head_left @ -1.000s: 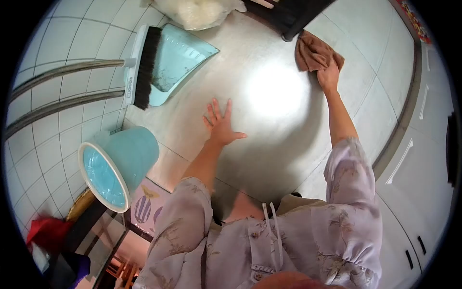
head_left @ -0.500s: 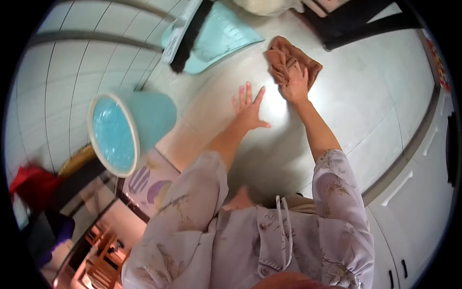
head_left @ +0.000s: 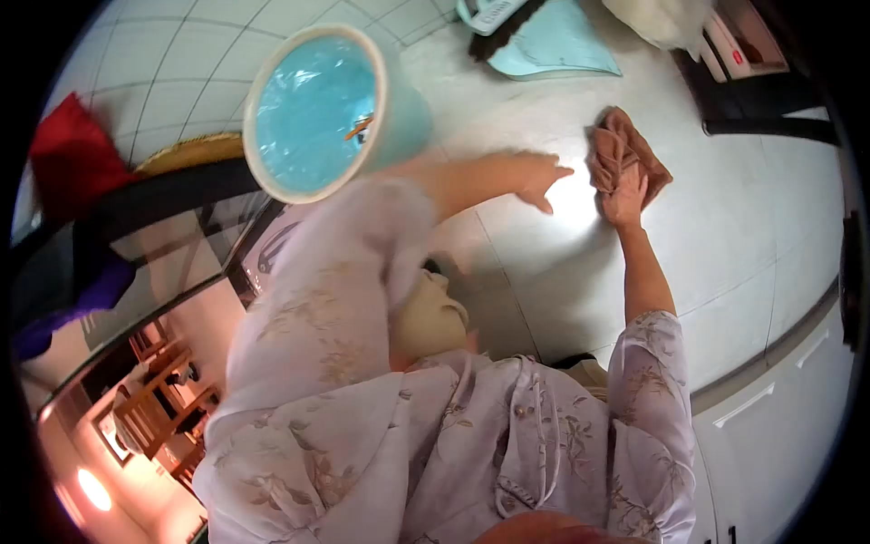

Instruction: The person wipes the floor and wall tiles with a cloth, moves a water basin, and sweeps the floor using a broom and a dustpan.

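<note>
A crumpled brown cloth (head_left: pixel 618 145) lies on the pale tiled floor (head_left: pixel 725 236). My right hand (head_left: pixel 625 197) presses down on its lower part, with the fingers partly over the folds and the fabric bunched at them. My left hand (head_left: pixel 541 181) is held out over the floor to the left of the cloth, apart from it. It is slightly blurred, but its fingers are spread and nothing is in them.
A light blue bin (head_left: pixel 403 113), lined with a blue bag and holding a small orange-brown scrap (head_left: pixel 359 127), stands close by my left forearm. Behind are a dustpan (head_left: pixel 557 45) and dark-bristled broom (head_left: pixel 507 32). White cabinets (head_left: pixel 770 408) line the right.
The view has shifted, bringing the bin nearer my left arm. My left hand has turned to point rightward and is closer to the cloth. My right hand stays on the cloth.
</note>
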Motion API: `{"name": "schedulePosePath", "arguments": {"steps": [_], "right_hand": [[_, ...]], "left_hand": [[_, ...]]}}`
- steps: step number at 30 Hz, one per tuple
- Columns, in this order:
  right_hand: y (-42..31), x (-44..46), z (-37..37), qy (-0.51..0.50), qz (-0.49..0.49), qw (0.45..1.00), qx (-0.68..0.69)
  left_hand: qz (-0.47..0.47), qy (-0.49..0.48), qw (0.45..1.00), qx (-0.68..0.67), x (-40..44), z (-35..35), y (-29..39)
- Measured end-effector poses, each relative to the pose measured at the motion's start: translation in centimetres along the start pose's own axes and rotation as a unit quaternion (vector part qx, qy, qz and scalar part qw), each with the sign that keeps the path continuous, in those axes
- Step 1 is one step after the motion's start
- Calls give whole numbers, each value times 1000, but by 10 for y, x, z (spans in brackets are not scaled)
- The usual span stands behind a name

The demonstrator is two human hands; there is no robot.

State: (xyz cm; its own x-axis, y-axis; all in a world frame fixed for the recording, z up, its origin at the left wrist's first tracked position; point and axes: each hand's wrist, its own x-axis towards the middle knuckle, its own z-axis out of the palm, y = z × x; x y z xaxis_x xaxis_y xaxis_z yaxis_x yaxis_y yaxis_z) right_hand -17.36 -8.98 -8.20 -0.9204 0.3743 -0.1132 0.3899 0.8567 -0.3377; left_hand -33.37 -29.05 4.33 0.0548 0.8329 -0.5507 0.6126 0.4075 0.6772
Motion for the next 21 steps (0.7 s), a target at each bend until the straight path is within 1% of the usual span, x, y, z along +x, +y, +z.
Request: {"name": "schedulePosePath", "arguments": {"steps": [1,3,4,5,6,7,9,10,11,13,14,15,16,17,19,20,21], "right_hand": [[-5,4,-1,6,-4,1000,5],[-1,7,3,-6,-8,1000,11],[0,8,5,-32,12,999,-19],[0,8,5,-57,35,997,-49],[-5,9,-2,-81,49,995,-42],[-6,10,-3,-82,47,994,-46],[-4,9,-1,-61,34,997,-45],[0,7,3,-64,36,996,-51],[5,7,8,-61,32,997,-37],[7,8,3,-54,30,998,-28],[1,6,-1,-76,39,996,-25],[-3,3,-5,-97,49,994,-20],[-5,-4,-2,-95,52,993,-35],[-11,-16,-7,-98,57,993,-22],[-11,-48,5,-52,52,997,-7],[-9,-65,16,-37,41,998,-11],[-10,-82,23,-22,29,999,-15]], "left_hand": [[66,34,993,-86,-51,2,4],[11,23,962,-270,-138,-9,26],[-35,41,964,-260,-177,-7,20],[-80,105,872,-472,-214,15,11],[-119,205,762,-603,-252,42,5],[-111,278,818,-492,-282,67,-11],[-130,452,692,-547,-312,79,-23],[-152,525,481,-685,-318,82,-28],[-150,520,481,-690,-316,66,-22],[-207,644,400,-619,-306,20,-13],[-204,639,403,-623,-302,19,-24],[-229,636,411,-612,-300,19,-38],[-253,632,420,-601,-300,19,-49],[-249,626,428,-603,-301,19,-52],[-254,618,488,-562,-304,25,-48],[-244,606,509,-560,-304,30,-48],[-240,601,513,-563,-303,31,-42]]}}
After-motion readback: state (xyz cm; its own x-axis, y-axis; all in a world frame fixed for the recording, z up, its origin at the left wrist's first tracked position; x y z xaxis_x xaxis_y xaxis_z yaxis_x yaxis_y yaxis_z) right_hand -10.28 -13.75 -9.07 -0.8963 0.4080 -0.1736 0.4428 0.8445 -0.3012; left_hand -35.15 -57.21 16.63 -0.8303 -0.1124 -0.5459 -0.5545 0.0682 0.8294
